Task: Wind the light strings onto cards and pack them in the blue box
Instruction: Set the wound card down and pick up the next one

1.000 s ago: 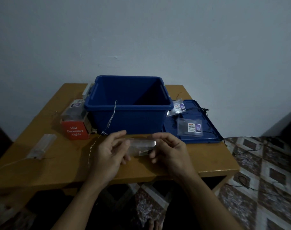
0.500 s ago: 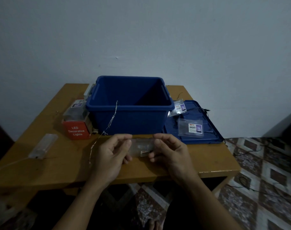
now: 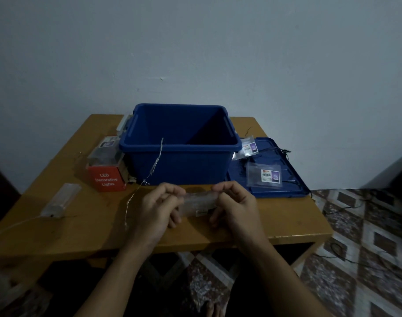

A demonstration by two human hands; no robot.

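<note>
Both grips, left hand (image 3: 154, 211) and right hand (image 3: 237, 207), pinch one clear card (image 3: 200, 201) near one blue box (image 3: 184, 167); two packets (image 3: 264, 178) lie right.

This looks like a dim room in a home. A small wooden table (image 3: 81, 225) stands against a plain painted wall (image 3: 195, 53) on a floor of patterned diamond tiles (image 3: 367, 236). On it sit a red carton of LED decorative lights (image 3: 106, 179) and a blue storage box (image 3: 181, 165).

Left hand (image 3: 157, 208) and right hand (image 3: 237, 205) pinch one clear card (image 3: 200, 202).
</note>
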